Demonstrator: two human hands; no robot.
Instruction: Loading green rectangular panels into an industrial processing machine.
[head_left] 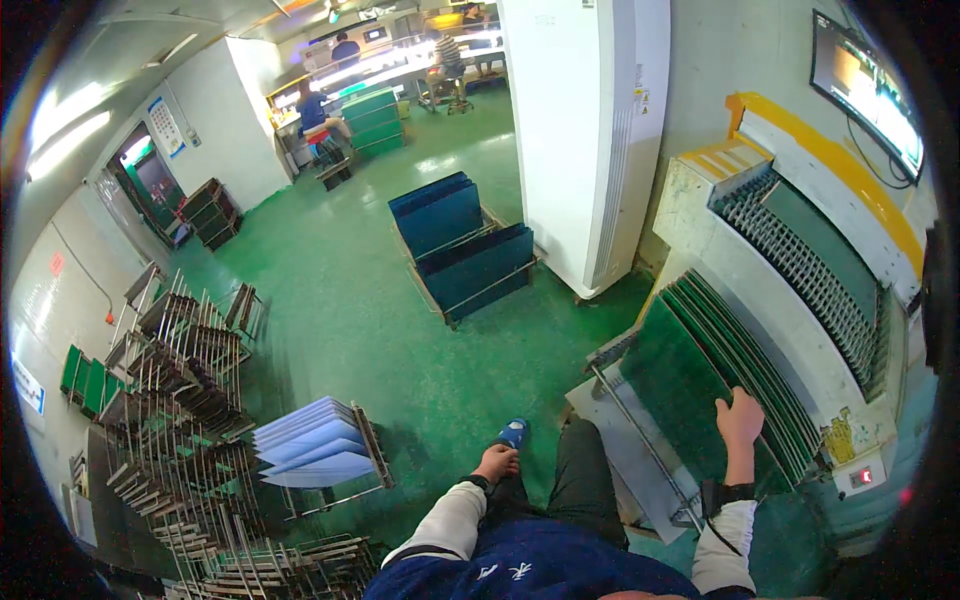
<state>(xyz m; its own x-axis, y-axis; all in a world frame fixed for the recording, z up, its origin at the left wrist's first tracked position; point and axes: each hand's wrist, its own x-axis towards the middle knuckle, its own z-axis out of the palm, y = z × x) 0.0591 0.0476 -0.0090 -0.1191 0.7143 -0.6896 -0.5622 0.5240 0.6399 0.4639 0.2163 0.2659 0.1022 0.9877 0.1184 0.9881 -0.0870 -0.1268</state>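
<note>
Presently, the right hand (740, 418) is at the upper edge of a row of dark green rectangular panels (670, 375), which lean close together, on edge, in a metal rack with a long slim rod (648, 450) at the person's right. Its fingers are partly bent along that edge; whether its grip pinches a panel cannot be told from this angle. The left hand (496, 463) is low in front of the body, above the left leg, its grip narrow with the fingers curled in. Just beyond the green panels stands a pale machine with a bed of grey rollers (800, 270) and a yellow upper edge (870, 160). Ahead, near a tall white cabinet (560, 150), dark blue flat panels (435, 215) stand in two groups in a rack on the glossy green floor (330, 300). To the left, pale bluish-white sheets (320, 445) lean in another metal rack, near a crowded cluster of thin-barred metal racks (190, 370). Farther off, people sit along a brightly lit worktop (395, 72).
</note>
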